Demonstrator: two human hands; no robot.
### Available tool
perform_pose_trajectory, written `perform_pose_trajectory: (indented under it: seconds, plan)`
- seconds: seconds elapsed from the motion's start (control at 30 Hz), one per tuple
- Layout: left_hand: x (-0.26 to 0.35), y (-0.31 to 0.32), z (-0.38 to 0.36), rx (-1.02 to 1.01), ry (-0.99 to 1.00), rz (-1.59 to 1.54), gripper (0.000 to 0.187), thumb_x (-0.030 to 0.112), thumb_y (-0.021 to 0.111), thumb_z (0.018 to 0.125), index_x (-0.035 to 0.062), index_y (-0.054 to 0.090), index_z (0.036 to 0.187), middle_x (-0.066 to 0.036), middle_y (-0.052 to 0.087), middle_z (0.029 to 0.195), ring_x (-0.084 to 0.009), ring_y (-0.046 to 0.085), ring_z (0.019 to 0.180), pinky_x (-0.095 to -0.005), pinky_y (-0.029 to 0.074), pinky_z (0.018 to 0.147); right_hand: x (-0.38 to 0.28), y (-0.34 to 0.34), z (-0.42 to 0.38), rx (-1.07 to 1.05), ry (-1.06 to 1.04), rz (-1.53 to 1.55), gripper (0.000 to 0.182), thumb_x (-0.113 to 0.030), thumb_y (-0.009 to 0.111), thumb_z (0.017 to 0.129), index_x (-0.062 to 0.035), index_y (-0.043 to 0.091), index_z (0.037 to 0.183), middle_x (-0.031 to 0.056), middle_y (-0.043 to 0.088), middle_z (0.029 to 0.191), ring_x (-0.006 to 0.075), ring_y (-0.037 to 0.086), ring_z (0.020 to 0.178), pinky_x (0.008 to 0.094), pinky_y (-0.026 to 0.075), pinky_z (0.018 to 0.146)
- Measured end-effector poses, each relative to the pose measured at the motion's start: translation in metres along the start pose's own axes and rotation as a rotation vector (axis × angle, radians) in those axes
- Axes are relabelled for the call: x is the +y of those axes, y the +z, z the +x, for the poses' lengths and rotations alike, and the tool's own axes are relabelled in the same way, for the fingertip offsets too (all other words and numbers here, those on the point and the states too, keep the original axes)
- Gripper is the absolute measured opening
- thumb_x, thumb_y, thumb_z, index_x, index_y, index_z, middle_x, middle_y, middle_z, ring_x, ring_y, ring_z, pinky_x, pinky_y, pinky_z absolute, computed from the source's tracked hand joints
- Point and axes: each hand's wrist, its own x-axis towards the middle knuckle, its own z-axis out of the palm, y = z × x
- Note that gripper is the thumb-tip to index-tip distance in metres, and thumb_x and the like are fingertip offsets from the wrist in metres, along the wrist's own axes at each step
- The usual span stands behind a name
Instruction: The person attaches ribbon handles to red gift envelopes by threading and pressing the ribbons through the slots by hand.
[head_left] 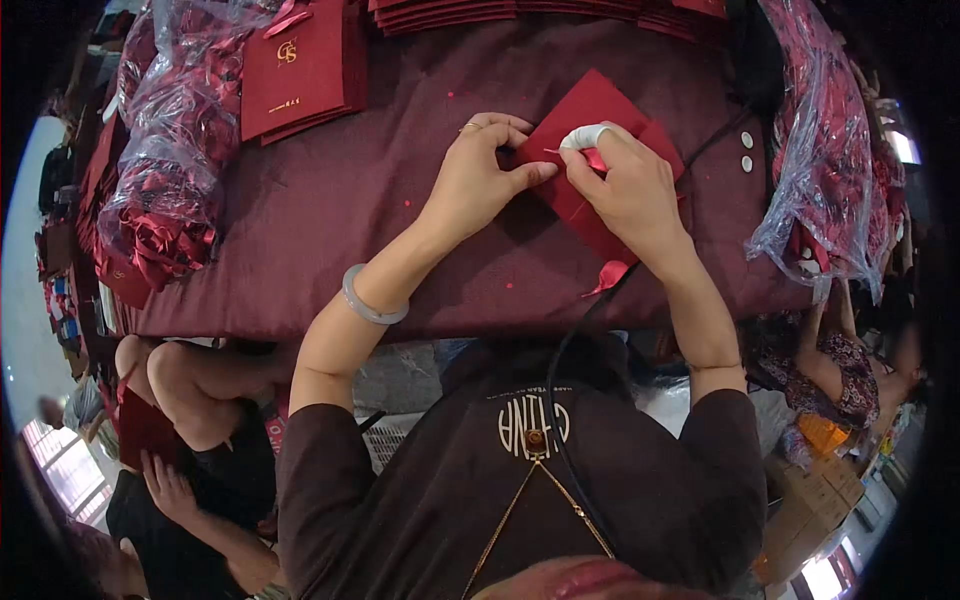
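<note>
A red card or bag piece (592, 100) lies tilted on the dark red cloth, with a pink-red ribbon (608, 277) trailing from its lower side. My left hand (490, 170) holds the piece's left edge between thumb and fingers. Over its middle, my right hand (625, 180) is closed, pinching the ribbon near a small hole or slot. A white cover (585, 137) wraps one finger of that hand. The fingertips of both hands are close together but apart.
Stacked red bags with gold print (300, 75) stand at upper left. Plastic-wrapped ribbon bundles lie at left (180, 150) and right (835, 150). Two white discs (747, 152) rest on the cloth (400, 270). Other people sit at both lower sides.
</note>
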Motion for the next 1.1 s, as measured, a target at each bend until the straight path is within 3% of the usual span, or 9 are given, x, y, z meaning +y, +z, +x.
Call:
perform_pose_trajectory:
  seconds: [0.1, 0.27, 0.47, 0.63, 0.7, 1.1]
  plan:
    - [0.003, 0.003, -0.001, 0.076, 0.072, 0.11, 0.032, 0.02, 0.08, 0.068, -0.0025, 0.061, 0.08, -0.013, 0.061, 0.106, -0.0262, 0.056, 0.098, -0.0349, 0.047, 0.078, -0.005, 0.002, 0.0, -0.017, -0.019, -0.074, 0.012, -0.019, 0.063, 0.082, -0.0074, 0.06, 0.082, 0.0065, 0.061, 0.079, 0.0252, 0.062, 0.068, 0.036, 0.049, 0.055]
    - [0.003, 0.005, -0.003, 0.084, 0.091, 0.156, 0.031, 0.017, 0.08, 0.066, -0.0036, 0.06, 0.078, -0.013, 0.06, 0.105, -0.0257, 0.056, 0.093, -0.0334, 0.048, 0.075, -0.009, 0.013, 0.0, 0.025, -0.127, -0.231, 0.017, -0.017, 0.066, 0.08, -0.0065, 0.053, 0.077, 0.0076, 0.055, 0.076, 0.0231, 0.062, 0.07, 0.0338, 0.051, 0.054]
    - [0.006, 0.003, -0.003, 0.063, 0.062, 0.123, 0.031, 0.018, 0.08, 0.066, -0.0031, 0.061, 0.079, -0.013, 0.06, 0.104, -0.0248, 0.056, 0.093, -0.0331, 0.048, 0.075, -0.004, 0.006, 0.003, -0.067, -0.049, -0.167, 0.015, -0.019, 0.062, 0.082, -0.0053, 0.056, 0.079, 0.0099, 0.058, 0.077, 0.0261, 0.063, 0.07, 0.0366, 0.05, 0.054]
    - [0.006, 0.002, -0.002, 0.046, 0.05, 0.104, 0.032, 0.022, 0.08, 0.067, -0.0019, 0.063, 0.08, -0.012, 0.06, 0.105, -0.0231, 0.056, 0.095, -0.0318, 0.047, 0.077, 0.001, -0.002, 0.003, -0.071, 0.107, 0.0, 0.017, -0.022, 0.057, 0.087, -0.0057, 0.062, 0.088, 0.0121, 0.064, 0.086, 0.0313, 0.063, 0.077, 0.0408, 0.05, 0.065]
    - [0.007, 0.0, -0.001, 0.027, -0.003, 0.037, 0.03, 0.026, 0.079, 0.072, 0.0011, 0.065, 0.082, -0.007, 0.059, 0.108, -0.0173, 0.055, 0.096, -0.0299, 0.044, 0.08, 0.007, -0.006, 0.005, -0.07, 0.123, 0.015, 0.018, -0.023, 0.056, 0.087, -0.0058, 0.062, 0.089, 0.0122, 0.064, 0.087, 0.0317, 0.063, 0.078, 0.041, 0.049, 0.067]
    - [0.01, 0.001, -0.002, -0.001, -0.061, 0.015, 0.028, 0.026, 0.078, 0.072, 0.0024, 0.067, 0.083, -0.007, 0.059, 0.107, -0.0172, 0.055, 0.098, -0.0299, 0.043, 0.081, 0.008, -0.007, 0.008, -0.141, 0.179, 0.15, 0.022, -0.026, 0.057, 0.088, -0.0056, 0.064, 0.093, 0.0122, 0.066, 0.089, 0.031, 0.063, 0.082, 0.0391, 0.049, 0.071]
